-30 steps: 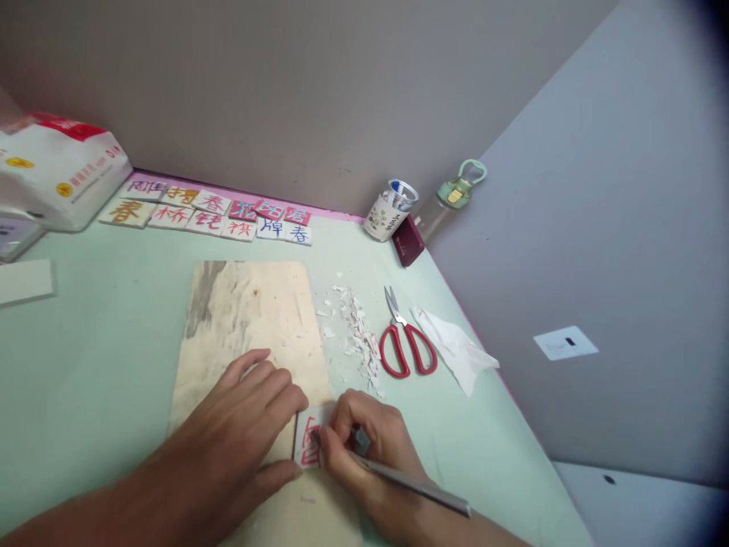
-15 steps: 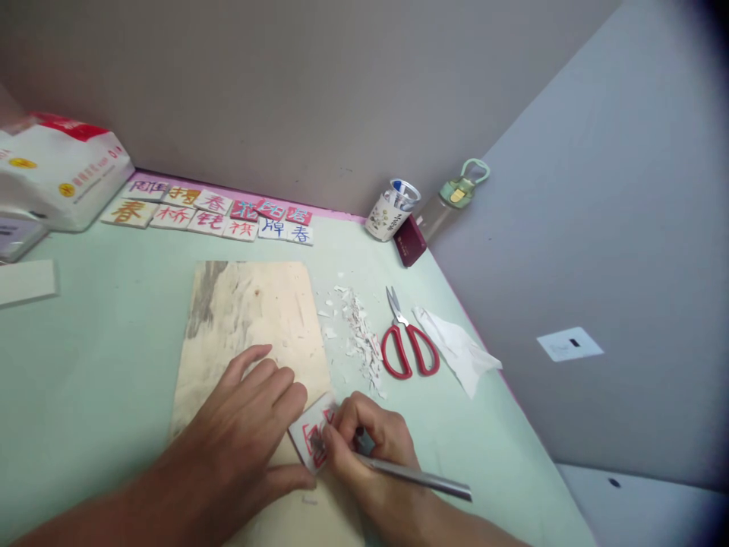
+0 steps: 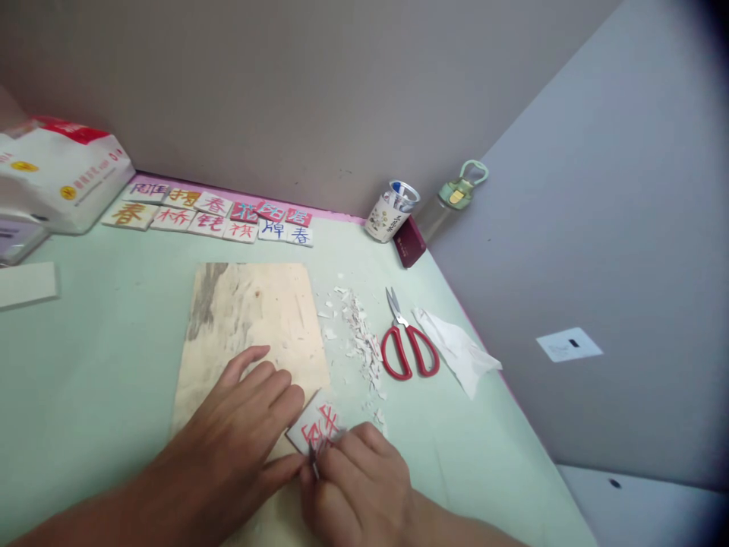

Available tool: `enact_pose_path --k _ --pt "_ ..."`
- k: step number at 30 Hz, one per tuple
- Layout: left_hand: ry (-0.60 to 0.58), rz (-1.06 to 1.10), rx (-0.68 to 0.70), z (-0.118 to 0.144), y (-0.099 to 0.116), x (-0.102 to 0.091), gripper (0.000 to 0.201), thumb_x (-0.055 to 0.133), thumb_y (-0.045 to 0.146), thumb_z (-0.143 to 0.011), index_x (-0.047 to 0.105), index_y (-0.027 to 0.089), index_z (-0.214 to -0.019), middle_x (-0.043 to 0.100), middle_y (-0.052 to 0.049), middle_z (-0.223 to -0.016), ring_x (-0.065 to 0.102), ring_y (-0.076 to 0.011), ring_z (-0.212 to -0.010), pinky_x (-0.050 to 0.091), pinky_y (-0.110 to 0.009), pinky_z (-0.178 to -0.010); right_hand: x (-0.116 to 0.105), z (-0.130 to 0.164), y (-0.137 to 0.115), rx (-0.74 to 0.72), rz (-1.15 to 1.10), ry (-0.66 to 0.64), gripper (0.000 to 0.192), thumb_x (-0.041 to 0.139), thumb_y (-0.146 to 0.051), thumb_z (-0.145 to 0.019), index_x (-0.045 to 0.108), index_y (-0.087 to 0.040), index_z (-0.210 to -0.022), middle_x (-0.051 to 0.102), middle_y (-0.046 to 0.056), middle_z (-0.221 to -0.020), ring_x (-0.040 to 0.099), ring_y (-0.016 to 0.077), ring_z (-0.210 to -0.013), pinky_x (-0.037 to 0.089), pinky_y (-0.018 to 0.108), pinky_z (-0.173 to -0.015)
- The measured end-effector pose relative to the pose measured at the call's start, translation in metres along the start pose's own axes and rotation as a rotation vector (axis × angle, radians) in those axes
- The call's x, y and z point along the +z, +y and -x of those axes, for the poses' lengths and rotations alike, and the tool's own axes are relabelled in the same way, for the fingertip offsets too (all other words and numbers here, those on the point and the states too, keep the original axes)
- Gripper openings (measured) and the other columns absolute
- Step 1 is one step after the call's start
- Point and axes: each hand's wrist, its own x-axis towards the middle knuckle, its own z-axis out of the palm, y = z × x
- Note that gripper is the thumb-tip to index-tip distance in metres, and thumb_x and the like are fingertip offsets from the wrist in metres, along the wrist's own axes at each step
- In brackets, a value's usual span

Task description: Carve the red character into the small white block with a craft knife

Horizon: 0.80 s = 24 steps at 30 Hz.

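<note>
Tile (image 3: pixel 317 431) with red characters lies low centre on the board (image 3: pixel 250 319), pinned by the flat left hand (image 3: pixel 244 414); right hand (image 3: pixel 356 486) closed on a blade (image 3: pixel 313 462), mid-carving. Next cut needs steady pressure.

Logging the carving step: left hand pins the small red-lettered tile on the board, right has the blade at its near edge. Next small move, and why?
Probably a short, shallow cut along the red stroke, away from the left hand. The right hand has the knife tip at the tile edge, close to the left fingertips that pin the tile on the wooden board.
</note>
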Motion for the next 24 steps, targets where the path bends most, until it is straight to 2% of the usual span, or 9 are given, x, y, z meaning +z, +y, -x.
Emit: enact_pose_path --k 2,6,9,12,16,19,24 --pt "-0.010 -0.003 0.016 0.000 -0.001 -0.002 0.021 0.050 0.006 -0.086 0.044 0.026 -0.087 0.049 0.005 -0.081 0.052 -0.0210 -0.079 0.028 -0.051 -0.116 -0.003 -0.002 0.001 -0.060 -0.007 -0.033 0.040 0.053 0.004 -0.091 0.049 -0.022 -0.062 0.049 -0.003 -0.054 0.042 0.0146 -0.052 0.026 0.034 -0.052" --pt "-0.044 -0.017 0.035 0.000 -0.005 -0.004 0.019 0.052 0.008 -0.090 0.045 0.026 -0.089 0.051 0.006 -0.081 0.055 -0.0206 -0.078 0.028 -0.050 -0.115 -0.006 -0.006 0.004 -0.076 -0.030 -0.048 0.041 0.053 0.004 -0.092 0.051 -0.022 -0.061 0.047 -0.004 -0.054 0.040 0.0140 -0.051 0.025 0.034 -0.053" --pt "-0.041 -0.018 0.017 0.000 -0.004 -0.005 0.017 0.054 0.010 -0.091 0.047 0.026 -0.090 0.052 0.005 -0.082 0.055 -0.0212 -0.079 0.029 -0.051 -0.115 -0.005 -0.006 0.005 -0.011 -0.046 -0.012 0.039 0.053 0.003 -0.093 0.049 -0.023 -0.063 0.049 -0.004 -0.055 0.042 0.0146 -0.051 0.026 0.034 -0.053" --pt "-0.035 -0.021 0.002 -0.002 -0.003 -0.005 0.017 0.055 0.010 -0.090 0.053 0.026 -0.094 0.059 0.004 -0.085 0.058 -0.0216 -0.084 0.028 -0.048 -0.118 -0.004 -0.004 0.008 0.086 -0.091 -0.035 0.035 0.052 0.000 -0.092 0.046 -0.025 -0.069 0.053 -0.003 -0.058 0.043 0.0155 -0.052 0.028 0.034 -0.053" --pt "-0.124 0.013 0.085 -0.005 -0.004 -0.004 0.027 0.054 0.004 -0.089 0.061 0.029 -0.098 0.067 0.008 -0.089 0.063 -0.0168 -0.087 0.016 -0.043 -0.125 -0.006 -0.003 0.010 0.118 -0.116 -0.062 0.029 0.053 -0.001 -0.088 0.045 -0.026 -0.075 0.057 -0.004 -0.060 0.044 0.0157 -0.051 0.031 0.034 -0.055" --pt "-0.061 0.010 0.161 -0.005 -0.007 -0.002 0.025 0.050 0.006 -0.096 0.063 0.027 -0.090 0.066 0.009 -0.082 0.061 -0.0148 -0.079 0.010 -0.045 -0.128 -0.008 -0.004 0.011 0.123 -0.113 -0.080 0.029 0.053 -0.002 -0.089 0.046 -0.025 -0.075 0.059 -0.003 -0.060 0.044 0.0151 -0.052 0.032 0.034 -0.056" --pt "-0.029 0.019 0.215 -0.006 -0.011 -0.002 0.034 0.042 0.008 -0.105 0.060 0.024 -0.082 0.063 0.008 -0.075 0.057 -0.0142 -0.073 0.012 -0.048 -0.129 -0.010 -0.007 0.011 0.118 -0.112 -0.065 0.029 0.054 -0.002 -0.090 0.047 -0.024 -0.073 0.059 -0.003 -0.060 0.044 0.0144 -0.053 0.032 0.033 -0.056"
